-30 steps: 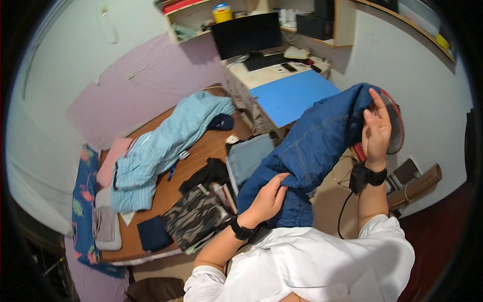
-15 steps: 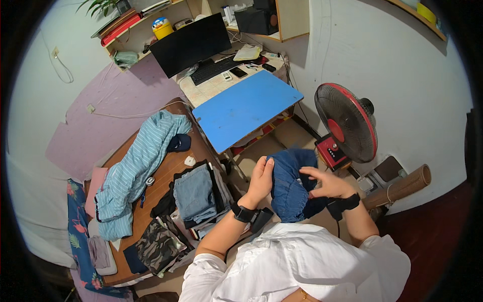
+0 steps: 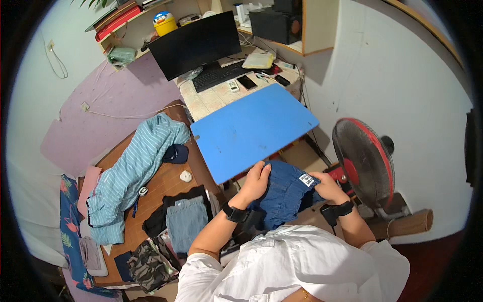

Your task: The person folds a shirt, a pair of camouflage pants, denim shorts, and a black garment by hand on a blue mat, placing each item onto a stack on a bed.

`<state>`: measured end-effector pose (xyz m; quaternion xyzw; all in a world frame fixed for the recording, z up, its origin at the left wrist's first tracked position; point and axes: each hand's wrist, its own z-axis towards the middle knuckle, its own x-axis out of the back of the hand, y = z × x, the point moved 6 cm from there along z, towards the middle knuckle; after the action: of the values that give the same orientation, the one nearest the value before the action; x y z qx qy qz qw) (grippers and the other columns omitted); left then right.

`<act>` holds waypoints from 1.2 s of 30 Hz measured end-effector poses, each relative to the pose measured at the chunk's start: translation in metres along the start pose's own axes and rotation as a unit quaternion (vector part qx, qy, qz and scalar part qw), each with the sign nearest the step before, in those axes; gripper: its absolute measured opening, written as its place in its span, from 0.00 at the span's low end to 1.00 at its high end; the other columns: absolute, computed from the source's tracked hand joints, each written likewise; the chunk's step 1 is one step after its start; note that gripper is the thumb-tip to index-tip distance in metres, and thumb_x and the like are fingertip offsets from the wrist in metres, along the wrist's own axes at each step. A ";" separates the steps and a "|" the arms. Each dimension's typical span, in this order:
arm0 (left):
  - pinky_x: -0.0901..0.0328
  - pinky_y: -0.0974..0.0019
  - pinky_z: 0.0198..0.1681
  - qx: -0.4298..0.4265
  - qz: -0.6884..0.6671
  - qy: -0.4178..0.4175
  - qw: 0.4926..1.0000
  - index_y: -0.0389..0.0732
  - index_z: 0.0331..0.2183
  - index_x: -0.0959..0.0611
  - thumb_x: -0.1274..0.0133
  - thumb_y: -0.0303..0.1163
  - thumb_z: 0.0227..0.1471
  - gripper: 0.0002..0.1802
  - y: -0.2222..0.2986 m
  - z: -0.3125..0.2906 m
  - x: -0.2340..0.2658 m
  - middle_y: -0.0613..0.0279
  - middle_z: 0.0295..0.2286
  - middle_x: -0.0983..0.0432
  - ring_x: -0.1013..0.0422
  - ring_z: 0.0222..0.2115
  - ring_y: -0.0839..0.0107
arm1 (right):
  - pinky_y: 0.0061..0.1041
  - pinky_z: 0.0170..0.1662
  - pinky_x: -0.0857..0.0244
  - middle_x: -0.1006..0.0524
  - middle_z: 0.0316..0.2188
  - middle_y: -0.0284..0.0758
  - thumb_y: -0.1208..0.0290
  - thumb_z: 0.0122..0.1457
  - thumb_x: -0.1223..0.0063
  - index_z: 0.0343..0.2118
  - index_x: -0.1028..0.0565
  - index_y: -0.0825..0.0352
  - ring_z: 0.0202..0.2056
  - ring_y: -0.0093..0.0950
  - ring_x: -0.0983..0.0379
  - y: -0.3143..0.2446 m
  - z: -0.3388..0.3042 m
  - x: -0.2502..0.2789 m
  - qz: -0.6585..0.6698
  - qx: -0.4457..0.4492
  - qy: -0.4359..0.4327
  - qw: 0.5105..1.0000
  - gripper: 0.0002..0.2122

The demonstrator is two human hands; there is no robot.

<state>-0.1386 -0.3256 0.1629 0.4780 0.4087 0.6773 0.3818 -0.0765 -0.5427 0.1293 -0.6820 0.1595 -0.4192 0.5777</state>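
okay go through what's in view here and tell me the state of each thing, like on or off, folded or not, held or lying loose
Dark blue denim garment: bunched, gripped by both hands.
Left hand: closed on the garment's left edge.
Right hand: closed on its right edge.
Monitor: screen dark.
Red fan: blades hidden behind the grille; cannot tell whether it runs.
Striped light blue shirt: unfolded, sprawled on the wooden table.
Light denim piece: folded, lying flat.

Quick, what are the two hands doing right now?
Left hand: closed on the dark blue denim garment, gripping its left edge.
Right hand: closed on the same garment, at its right edge.
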 end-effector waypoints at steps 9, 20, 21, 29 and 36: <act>0.47 0.71 0.19 0.132 0.035 -0.053 0.989 0.34 0.22 0.28 0.53 0.41 0.53 0.18 -0.086 0.091 0.083 0.69 0.15 0.39 0.46 0.18 0.79 | 0.29 0.36 0.37 0.25 0.31 0.43 0.69 0.48 0.46 0.36 0.27 0.69 0.33 0.37 0.29 -0.086 0.191 0.005 -0.217 0.119 -0.235 0.940 0.13; 0.36 0.60 0.37 0.139 0.164 0.177 0.960 0.29 0.36 0.29 0.43 0.44 0.42 0.28 -0.133 0.139 0.142 0.44 0.34 0.30 0.32 0.34 0.53 | 0.34 0.30 0.37 0.27 0.23 0.47 0.58 0.47 0.45 0.27 0.26 0.73 0.26 0.42 0.30 -0.025 0.391 -0.052 -0.335 0.106 -0.300 0.887 0.18; 0.38 0.59 0.41 0.093 0.211 0.160 0.960 0.29 0.38 0.29 0.42 0.46 0.40 0.31 -0.123 0.145 0.128 0.43 0.35 0.31 0.33 0.37 0.52 | 0.34 0.33 0.36 0.26 0.25 0.46 0.58 0.47 0.46 0.27 0.26 0.73 0.29 0.42 0.30 -0.010 0.404 -0.055 -0.343 0.135 -0.276 0.888 0.18; 0.45 0.56 0.50 0.180 0.404 0.032 0.896 0.36 0.49 0.38 0.40 0.40 0.36 0.40 -0.190 0.163 0.069 0.44 0.47 0.42 0.43 0.48 0.48 | 0.37 0.45 0.40 0.27 0.38 0.43 0.62 0.49 0.47 0.39 0.29 0.67 0.41 0.40 0.32 0.065 0.450 -0.031 -0.351 0.060 -0.199 0.913 0.17; 0.37 0.56 0.37 0.312 0.204 0.197 0.907 0.30 0.35 0.28 0.48 0.36 0.44 0.20 -0.231 0.174 0.124 0.39 0.30 0.29 0.32 0.34 0.44 | 0.34 0.49 0.41 0.39 0.50 0.50 0.54 0.48 0.46 0.50 0.40 0.74 0.48 0.42 0.37 0.124 0.434 0.005 -0.282 -0.072 -0.166 0.942 0.33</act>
<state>0.0265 -0.0936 0.0284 0.5023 0.5598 0.6587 -0.0220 0.2878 -0.2978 0.0250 -0.7988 -0.1080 -0.4334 0.4031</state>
